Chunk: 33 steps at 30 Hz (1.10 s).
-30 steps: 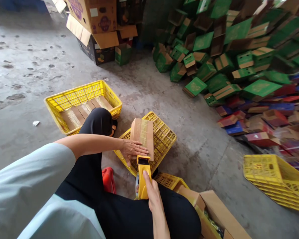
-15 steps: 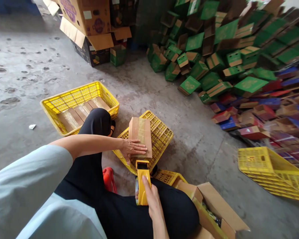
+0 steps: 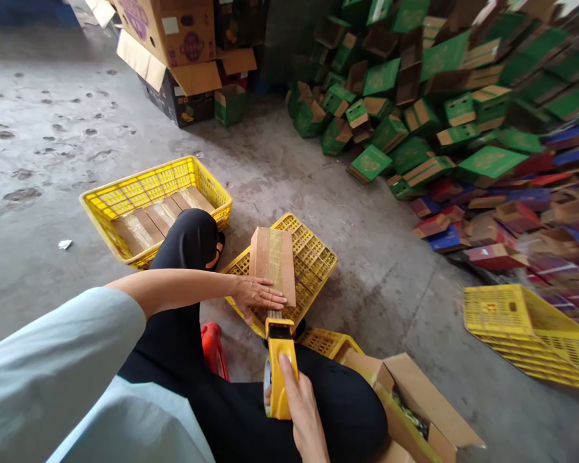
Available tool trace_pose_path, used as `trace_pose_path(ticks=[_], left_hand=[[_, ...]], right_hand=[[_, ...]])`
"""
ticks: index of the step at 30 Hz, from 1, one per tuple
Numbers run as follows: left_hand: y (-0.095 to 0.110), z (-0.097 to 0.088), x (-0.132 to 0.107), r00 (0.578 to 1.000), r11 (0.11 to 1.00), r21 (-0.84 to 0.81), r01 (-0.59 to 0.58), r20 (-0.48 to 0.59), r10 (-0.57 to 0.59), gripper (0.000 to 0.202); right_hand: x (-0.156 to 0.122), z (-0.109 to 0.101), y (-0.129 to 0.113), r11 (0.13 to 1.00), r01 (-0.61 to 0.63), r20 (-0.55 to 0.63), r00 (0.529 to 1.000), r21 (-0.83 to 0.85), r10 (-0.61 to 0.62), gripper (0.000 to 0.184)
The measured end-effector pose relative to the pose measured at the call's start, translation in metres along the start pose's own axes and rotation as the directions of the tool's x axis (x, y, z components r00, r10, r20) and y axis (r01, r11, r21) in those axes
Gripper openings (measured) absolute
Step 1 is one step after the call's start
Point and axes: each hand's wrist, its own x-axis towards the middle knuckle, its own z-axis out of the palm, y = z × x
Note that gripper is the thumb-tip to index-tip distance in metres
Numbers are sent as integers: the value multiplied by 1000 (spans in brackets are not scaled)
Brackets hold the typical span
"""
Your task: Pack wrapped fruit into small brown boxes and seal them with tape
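Observation:
A brown cardboard box (image 3: 284, 270) lies on an upturned yellow plastic crate (image 3: 313, 263) between my knees, with a strip of clear tape along its top. My left hand (image 3: 259, 296) rests flat on the box's near left part, fingers stretched across the tape. Wrapped around a yellow tape dispenser (image 3: 282, 379), my right hand (image 3: 301, 402) is just in front of the box's near end. A short stretch of tape spans from the dispenser's head to the box. The roll shows on the dispenser's left side; some right fingers are hidden behind it.
To the left, a yellow crate (image 3: 157, 186) holds several taped boxes. An open carton (image 3: 421, 402) stands by my right knee. Yellow crates (image 3: 525, 334) lie at right, below a heap of green boxes (image 3: 414, 128). Something red (image 3: 213, 347) is under me.
My right hand has drawn the tape dispenser slightly back toward me, away from the box, and tape now shows between them. The left hand stays on the box.

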Motion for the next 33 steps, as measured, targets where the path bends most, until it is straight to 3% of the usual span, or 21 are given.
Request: trace_pose_path(ticks=[7,12,18,23,29,33], left_hand=[[2,3,-3,992,998,-1,-58,-111,58,83],[5,2,-2,996,998,-65,-6,-87,1,83],[0,7,-1,988,997,-34,-76,-137,70,83],[2,8,1,995,1000,-22,-13,-103,11,80],[-4,16,-1,980,992,80,-95,-165,107,84],[-1,24,1,980,993,94,-69,-182,86,83]], right_hand=[[3,-2,1,999,-48,6,999,21,48,69],[39,3,-2,994,-94,34,995,-47,96,61],[74,2,-4,992,-86,57,994,-88,91,57],[79,-2,4,993,-96,65,993,-76,101,60],[84,1,8,987,-147,43,988,-65,149,62],[82,1,6,993,-108,70,991,-47,111,62]])
